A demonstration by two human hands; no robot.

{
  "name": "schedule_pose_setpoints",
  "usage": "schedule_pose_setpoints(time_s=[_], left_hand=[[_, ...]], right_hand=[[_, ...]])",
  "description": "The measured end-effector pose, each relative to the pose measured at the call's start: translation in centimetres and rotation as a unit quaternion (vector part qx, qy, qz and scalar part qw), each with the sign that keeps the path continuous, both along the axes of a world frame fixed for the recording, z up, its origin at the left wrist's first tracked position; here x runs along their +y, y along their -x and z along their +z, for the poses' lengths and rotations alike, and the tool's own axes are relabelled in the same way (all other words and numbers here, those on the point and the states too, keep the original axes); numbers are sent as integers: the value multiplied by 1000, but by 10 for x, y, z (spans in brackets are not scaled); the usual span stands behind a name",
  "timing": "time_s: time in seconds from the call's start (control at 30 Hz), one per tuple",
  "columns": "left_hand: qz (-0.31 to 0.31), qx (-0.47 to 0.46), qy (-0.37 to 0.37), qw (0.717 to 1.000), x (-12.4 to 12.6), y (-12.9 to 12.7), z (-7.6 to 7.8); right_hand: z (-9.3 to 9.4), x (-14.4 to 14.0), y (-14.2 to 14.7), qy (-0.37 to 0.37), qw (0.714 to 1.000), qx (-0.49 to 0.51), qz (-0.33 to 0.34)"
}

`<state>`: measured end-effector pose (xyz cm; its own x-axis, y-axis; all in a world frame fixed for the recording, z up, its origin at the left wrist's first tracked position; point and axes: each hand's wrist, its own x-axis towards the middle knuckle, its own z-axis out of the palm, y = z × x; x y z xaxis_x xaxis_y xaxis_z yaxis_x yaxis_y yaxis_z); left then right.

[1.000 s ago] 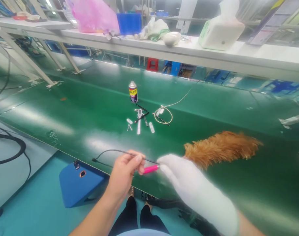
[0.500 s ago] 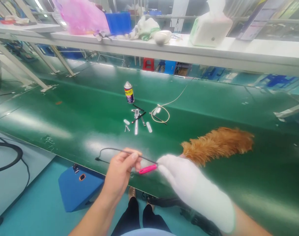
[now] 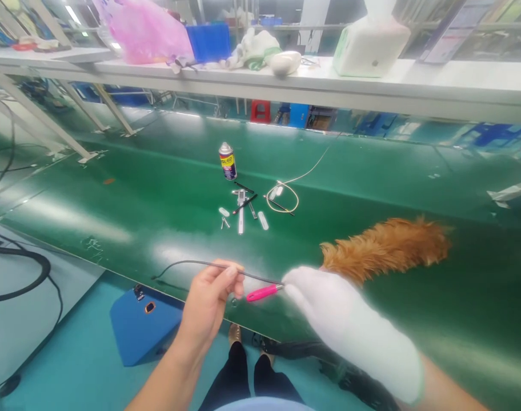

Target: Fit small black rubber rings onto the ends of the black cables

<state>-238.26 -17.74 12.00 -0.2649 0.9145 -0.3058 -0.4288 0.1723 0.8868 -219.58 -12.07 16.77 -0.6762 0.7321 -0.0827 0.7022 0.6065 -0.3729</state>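
Left hand (image 3: 209,299) pinches the thin black cable (image 3: 187,264) over the green desk (image 3: 136,211) edge. Gloved right hand (image 3: 329,308) grips the pink handle (image 3: 263,293) between both hands, with the brown feather duster (image 3: 384,245) just behind it.

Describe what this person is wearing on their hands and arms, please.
The left hand is bare, with a bare forearm and no sleeve. The right hand wears a plain white fabric glove reaching past the wrist; beyond its cuff the forearm is bare.
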Motion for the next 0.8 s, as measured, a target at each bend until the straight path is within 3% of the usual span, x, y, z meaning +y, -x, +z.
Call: schedule_pose_setpoints(time_s=[0.17, 0.3, 0.47, 0.8], left_hand=[[6, -9, -8, 1000, 1, -4, 0], [38, -17, -6, 999, 2, 11, -2], [35, -24, 4, 999, 1, 17, -5], [-7, -29, 12, 999, 6, -2, -2]], right_hand=[[-1, -2, 11, 8, 999, -39, 5], [-2, -3, -7, -10, 1000, 0, 13], [-2, -3, -20, -30, 999, 13, 17], [12, 0, 14, -7, 997, -72, 1]])
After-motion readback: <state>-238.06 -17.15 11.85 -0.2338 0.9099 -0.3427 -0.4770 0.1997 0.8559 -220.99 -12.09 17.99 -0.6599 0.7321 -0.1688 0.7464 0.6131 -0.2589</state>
